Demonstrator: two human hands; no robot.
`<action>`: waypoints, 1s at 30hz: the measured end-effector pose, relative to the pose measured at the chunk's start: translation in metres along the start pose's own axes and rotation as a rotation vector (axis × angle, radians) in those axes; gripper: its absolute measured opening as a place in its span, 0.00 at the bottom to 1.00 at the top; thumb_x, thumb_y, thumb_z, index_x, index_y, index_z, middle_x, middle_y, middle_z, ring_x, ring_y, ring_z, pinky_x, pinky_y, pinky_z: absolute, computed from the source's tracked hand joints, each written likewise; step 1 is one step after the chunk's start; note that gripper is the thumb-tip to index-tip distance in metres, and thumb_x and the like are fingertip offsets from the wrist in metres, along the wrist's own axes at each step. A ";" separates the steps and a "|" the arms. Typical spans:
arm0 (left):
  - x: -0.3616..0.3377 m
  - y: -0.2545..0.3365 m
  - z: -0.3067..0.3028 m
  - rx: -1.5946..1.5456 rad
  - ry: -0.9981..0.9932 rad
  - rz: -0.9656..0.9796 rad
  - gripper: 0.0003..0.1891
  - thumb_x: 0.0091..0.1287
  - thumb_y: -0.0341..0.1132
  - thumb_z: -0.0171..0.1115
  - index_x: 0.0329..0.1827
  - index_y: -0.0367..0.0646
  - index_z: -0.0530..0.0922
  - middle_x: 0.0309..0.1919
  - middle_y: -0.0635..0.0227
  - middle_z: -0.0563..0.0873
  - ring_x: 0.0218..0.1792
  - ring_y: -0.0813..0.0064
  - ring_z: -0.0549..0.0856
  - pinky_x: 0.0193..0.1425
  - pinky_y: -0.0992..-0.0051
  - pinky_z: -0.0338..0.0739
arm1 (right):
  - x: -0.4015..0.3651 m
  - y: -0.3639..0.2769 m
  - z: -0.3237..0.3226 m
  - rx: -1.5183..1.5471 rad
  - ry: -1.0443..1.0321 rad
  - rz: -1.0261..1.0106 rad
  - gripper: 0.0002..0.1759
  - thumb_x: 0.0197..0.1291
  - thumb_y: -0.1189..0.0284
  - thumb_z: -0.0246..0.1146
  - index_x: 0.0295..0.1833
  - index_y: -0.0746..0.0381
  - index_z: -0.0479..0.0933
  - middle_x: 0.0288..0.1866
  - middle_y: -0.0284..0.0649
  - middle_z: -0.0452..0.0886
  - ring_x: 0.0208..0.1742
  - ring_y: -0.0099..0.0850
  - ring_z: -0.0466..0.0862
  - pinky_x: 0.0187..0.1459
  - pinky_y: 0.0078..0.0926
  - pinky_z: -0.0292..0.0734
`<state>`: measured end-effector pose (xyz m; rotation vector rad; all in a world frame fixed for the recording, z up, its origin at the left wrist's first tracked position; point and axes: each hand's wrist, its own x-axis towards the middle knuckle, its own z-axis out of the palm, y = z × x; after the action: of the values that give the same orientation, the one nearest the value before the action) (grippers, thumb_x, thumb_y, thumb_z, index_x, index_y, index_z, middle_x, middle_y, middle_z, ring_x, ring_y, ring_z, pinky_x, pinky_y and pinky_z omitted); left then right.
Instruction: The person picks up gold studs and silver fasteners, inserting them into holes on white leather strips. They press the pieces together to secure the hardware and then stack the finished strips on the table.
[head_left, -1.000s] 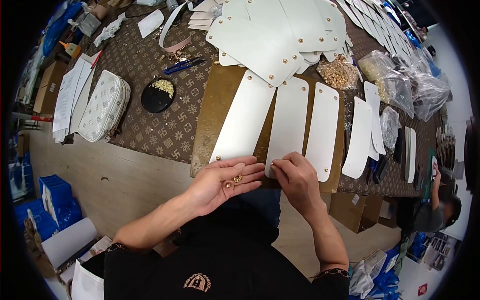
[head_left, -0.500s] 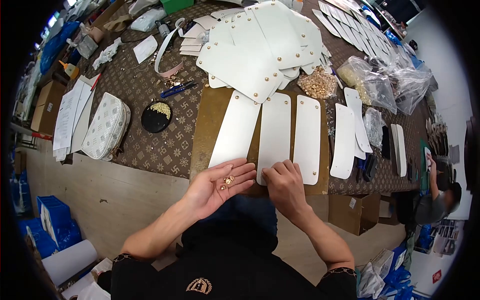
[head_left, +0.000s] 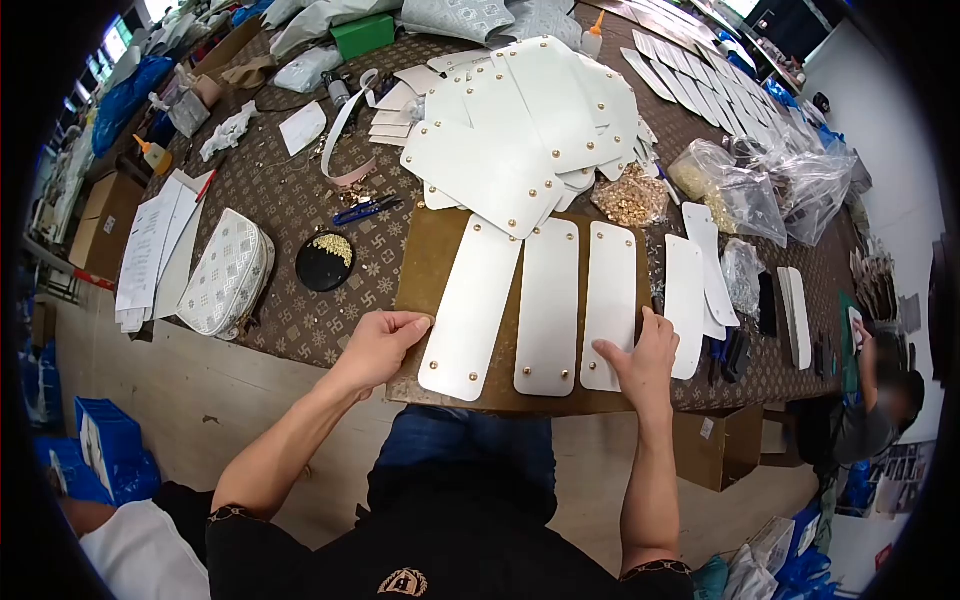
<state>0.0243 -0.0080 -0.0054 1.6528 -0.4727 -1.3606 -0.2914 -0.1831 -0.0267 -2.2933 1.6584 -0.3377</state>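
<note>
Three white strap-like panels with gold studs at their ends lie side by side on a brown board (head_left: pixel 420 255). My left hand (head_left: pixel 378 347) is closed, thumb and fingers pinched at the left edge of the left white panel (head_left: pixel 470 310). The middle white panel (head_left: pixel 548 310) lies untouched between my hands. My right hand (head_left: pixel 645 362) is around the lower right side of the right white panel (head_left: pixel 608 290), its thumb on the face and its fingers along the far edge. Whatever is inside my left palm is hidden.
Studded white panels (head_left: pixel 490 130) are heaped behind the board. Nearby are a bag of gold studs (head_left: pixel 632 195), a black round dish (head_left: pixel 325 262), a patterned pouch (head_left: pixel 228 275), blue snips (head_left: pixel 365 210) and loose white strips (head_left: pixel 683 300). Another person (head_left: pixel 875 400) sits at far right.
My left palm, open with gold studs on it, has turned and closed at the left panel's edge. My right hand has moved from the middle panel to the right one. More studs show at the near ends.
</note>
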 end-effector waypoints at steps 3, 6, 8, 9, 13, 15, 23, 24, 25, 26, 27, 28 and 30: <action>0.007 0.001 -0.004 0.050 -0.003 -0.040 0.15 0.81 0.38 0.62 0.59 0.35 0.87 0.21 0.80 0.77 0.18 0.88 0.66 0.20 0.80 0.60 | 0.008 -0.003 -0.003 0.003 -0.040 0.067 0.53 0.47 0.60 0.86 0.73 0.71 0.67 0.69 0.60 0.69 0.69 0.58 0.68 0.68 0.55 0.70; 0.009 0.006 -0.006 0.069 -0.103 -0.152 0.15 0.81 0.39 0.63 0.58 0.35 0.87 0.20 0.78 0.74 0.17 0.86 0.66 0.19 0.80 0.58 | 0.014 -0.014 -0.009 0.008 -0.090 0.152 0.52 0.45 0.62 0.87 0.71 0.71 0.68 0.68 0.59 0.69 0.69 0.58 0.68 0.68 0.56 0.71; 0.016 0.000 -0.005 -0.016 -0.176 -0.200 0.15 0.80 0.39 0.64 0.58 0.36 0.87 0.19 0.78 0.73 0.17 0.85 0.66 0.19 0.80 0.57 | 0.013 -0.017 -0.008 -0.018 -0.088 0.156 0.51 0.45 0.62 0.87 0.70 0.71 0.69 0.68 0.60 0.70 0.69 0.58 0.68 0.68 0.56 0.71; 0.012 0.011 0.000 -0.015 -0.173 -0.232 0.16 0.80 0.39 0.65 0.58 0.35 0.87 0.19 0.77 0.73 0.17 0.84 0.67 0.18 0.80 0.57 | 0.013 -0.017 -0.008 -0.047 -0.093 0.157 0.50 0.45 0.62 0.87 0.69 0.72 0.69 0.67 0.60 0.70 0.69 0.59 0.68 0.68 0.56 0.71; 0.027 0.003 0.003 -0.031 -0.240 -0.221 0.16 0.80 0.39 0.65 0.58 0.34 0.87 0.19 0.77 0.72 0.16 0.85 0.66 0.18 0.80 0.57 | 0.015 -0.015 -0.004 -0.011 -0.107 0.154 0.53 0.42 0.64 0.87 0.71 0.73 0.70 0.63 0.59 0.74 0.68 0.55 0.71 0.70 0.48 0.71; 0.027 0.010 0.006 0.053 -0.264 -0.226 0.15 0.81 0.38 0.64 0.58 0.33 0.86 0.19 0.77 0.73 0.16 0.86 0.65 0.18 0.81 0.58 | 0.020 -0.018 -0.006 -0.003 -0.102 0.197 0.51 0.42 0.66 0.88 0.70 0.73 0.71 0.62 0.60 0.74 0.65 0.54 0.75 0.66 0.47 0.75; 0.040 -0.005 0.004 -0.033 -0.308 -0.186 0.15 0.81 0.36 0.62 0.61 0.34 0.86 0.20 0.78 0.74 0.17 0.88 0.64 0.19 0.81 0.60 | 0.035 0.017 -0.018 0.539 -0.045 0.132 0.24 0.66 0.81 0.65 0.66 0.76 0.75 0.52 0.49 0.89 0.48 0.34 0.90 0.52 0.32 0.84; 0.040 -0.006 0.006 -0.042 -0.299 -0.186 0.15 0.81 0.36 0.62 0.61 0.34 0.86 0.20 0.78 0.74 0.17 0.88 0.64 0.19 0.81 0.60 | 0.030 -0.002 -0.035 0.655 -0.021 0.166 0.20 0.72 0.79 0.61 0.66 0.76 0.75 0.52 0.47 0.89 0.48 0.31 0.89 0.51 0.29 0.84; 0.038 -0.006 0.006 -0.049 -0.297 -0.190 0.15 0.81 0.36 0.62 0.61 0.34 0.86 0.20 0.78 0.74 0.17 0.88 0.64 0.19 0.81 0.60 | 0.027 -0.012 -0.042 0.650 -0.028 0.166 0.20 0.72 0.79 0.61 0.66 0.76 0.75 0.52 0.47 0.89 0.48 0.31 0.89 0.51 0.29 0.84; 0.036 -0.002 0.006 -0.050 -0.299 -0.190 0.15 0.81 0.36 0.62 0.61 0.34 0.86 0.20 0.78 0.75 0.17 0.88 0.65 0.19 0.81 0.60 | 0.025 -0.019 -0.047 0.899 -0.055 0.206 0.19 0.74 0.79 0.60 0.66 0.75 0.75 0.52 0.46 0.89 0.47 0.29 0.89 0.50 0.27 0.84; 0.035 0.001 0.007 -0.047 -0.304 -0.191 0.16 0.81 0.37 0.63 0.61 0.34 0.86 0.20 0.79 0.75 0.17 0.88 0.65 0.20 0.81 0.61 | 0.023 -0.025 -0.048 1.150 -0.077 0.249 0.17 0.75 0.79 0.59 0.65 0.74 0.76 0.52 0.45 0.89 0.46 0.27 0.88 0.49 0.25 0.84; 0.036 0.000 0.008 -0.042 -0.311 -0.192 0.16 0.81 0.37 0.63 0.61 0.34 0.86 0.20 0.79 0.75 0.17 0.88 0.65 0.20 0.81 0.61 | 0.021 -0.031 -0.047 1.165 -0.147 0.291 0.15 0.77 0.78 0.58 0.64 0.73 0.76 0.54 0.44 0.88 0.47 0.26 0.88 0.48 0.23 0.83; 0.037 -0.002 0.010 -0.037 -0.317 -0.192 0.16 0.82 0.37 0.62 0.61 0.34 0.86 0.20 0.79 0.75 0.18 0.88 0.65 0.20 0.81 0.61 | 0.017 -0.032 -0.019 1.108 -0.220 0.306 0.16 0.77 0.78 0.59 0.65 0.72 0.76 0.55 0.43 0.87 0.51 0.24 0.87 0.50 0.23 0.83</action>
<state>0.0264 -0.0387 -0.0277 1.4869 -0.4762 -1.7766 -0.2653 -0.1914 0.0033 -1.1915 1.1950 -0.6801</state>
